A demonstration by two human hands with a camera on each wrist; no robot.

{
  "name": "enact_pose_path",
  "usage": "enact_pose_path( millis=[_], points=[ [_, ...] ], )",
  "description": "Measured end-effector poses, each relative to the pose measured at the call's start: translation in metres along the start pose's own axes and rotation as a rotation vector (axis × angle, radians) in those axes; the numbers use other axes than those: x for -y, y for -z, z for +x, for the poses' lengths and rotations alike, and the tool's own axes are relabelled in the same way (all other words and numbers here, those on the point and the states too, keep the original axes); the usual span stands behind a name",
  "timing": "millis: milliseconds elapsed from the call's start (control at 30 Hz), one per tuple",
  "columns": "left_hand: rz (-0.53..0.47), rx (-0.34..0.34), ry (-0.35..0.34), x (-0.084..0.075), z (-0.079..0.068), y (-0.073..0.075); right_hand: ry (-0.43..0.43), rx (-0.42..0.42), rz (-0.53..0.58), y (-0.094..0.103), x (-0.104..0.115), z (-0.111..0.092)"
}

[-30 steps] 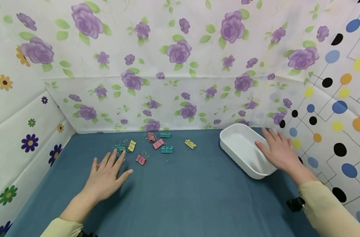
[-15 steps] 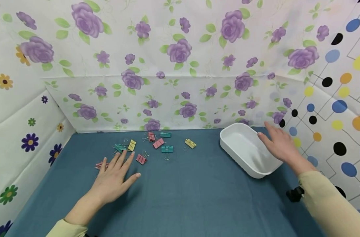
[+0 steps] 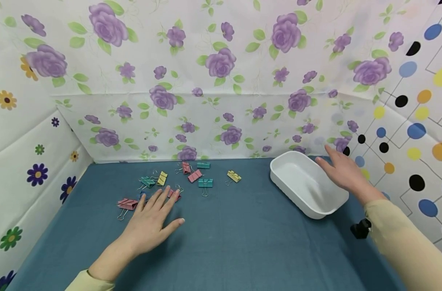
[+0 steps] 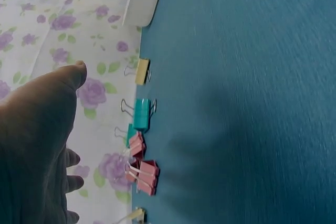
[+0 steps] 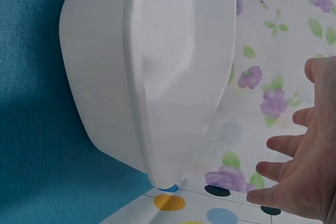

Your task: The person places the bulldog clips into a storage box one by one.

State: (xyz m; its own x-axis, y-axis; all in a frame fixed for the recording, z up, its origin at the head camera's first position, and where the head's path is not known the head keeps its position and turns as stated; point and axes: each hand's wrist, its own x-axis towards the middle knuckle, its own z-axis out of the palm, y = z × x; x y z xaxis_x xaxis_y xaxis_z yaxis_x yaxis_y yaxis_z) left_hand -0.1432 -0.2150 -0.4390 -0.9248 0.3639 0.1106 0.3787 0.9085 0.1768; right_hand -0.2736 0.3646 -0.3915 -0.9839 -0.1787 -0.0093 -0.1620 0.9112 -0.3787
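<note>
My left hand (image 3: pixel 148 224) hovers with spread fingers over the near side of a scatter of binder clips. By its fingertips lie a pink binder clip (image 3: pixel 127 204), a partly hidden blue binder clip (image 3: pixel 143 195) and another pink one (image 3: pixel 175 195), also partly covered. Farther back are a teal clip (image 3: pixel 146 182), a yellow clip (image 3: pixel 161 178) and several more pink and teal ones. A lone yellow clip (image 3: pixel 234 176) sits to their right. Above the right side of a white plastic tray (image 3: pixel 291 197), my right hand (image 3: pixel 346 173) is held with extended fingers, gripping nothing.
Blue-grey cloth (image 3: pixel 235 242) covers the table. A flowered sheet (image 3: pixel 221 109) hangs along the back edge, a dotted sheet (image 3: pixel 417 161) stands at the right, and another flowered sheet (image 3: pixel 35 194) borders the left.
My left hand has shifted right, uncovering the pink and blue clips at the left and partly covering another pink one. The right hand has drifted slightly away from me. The clips and tray stay put.
</note>
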Motion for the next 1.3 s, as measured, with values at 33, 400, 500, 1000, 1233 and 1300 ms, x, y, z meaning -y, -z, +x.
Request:
enact_pose_path(
  millis=[33, 400, 500, 1000, 1233, 1300],
  points=[
    [0.001, 0.001, -0.008, -0.002, 0.001, 0.000, -0.002, 0.004, -0.002, 0.000, 0.000, 0.001],
    [-0.003, 0.008, -0.096, -0.019, 0.006, -0.001, -0.047, 0.049, -0.023, 0.002, 0.002, 0.007],
    [-0.004, -0.002, -0.119, -0.024, 0.007, -0.002, -0.056, 0.065, -0.025, 0.002, 0.000, 0.009],
    [-0.020, 0.010, -0.169, -0.047, 0.008, -0.004, -0.130, 0.162, 0.019, -0.003, -0.020, 0.016],
    [-0.030, -0.013, -0.181, -0.055, 0.010, -0.008, -0.152, 0.236, 0.025, -0.010, -0.027, 0.023],
    [-0.043, -0.021, -0.176, -0.056, 0.010, -0.009, -0.133, 0.238, 0.018, -0.012, -0.028, 0.024]
  ],
)
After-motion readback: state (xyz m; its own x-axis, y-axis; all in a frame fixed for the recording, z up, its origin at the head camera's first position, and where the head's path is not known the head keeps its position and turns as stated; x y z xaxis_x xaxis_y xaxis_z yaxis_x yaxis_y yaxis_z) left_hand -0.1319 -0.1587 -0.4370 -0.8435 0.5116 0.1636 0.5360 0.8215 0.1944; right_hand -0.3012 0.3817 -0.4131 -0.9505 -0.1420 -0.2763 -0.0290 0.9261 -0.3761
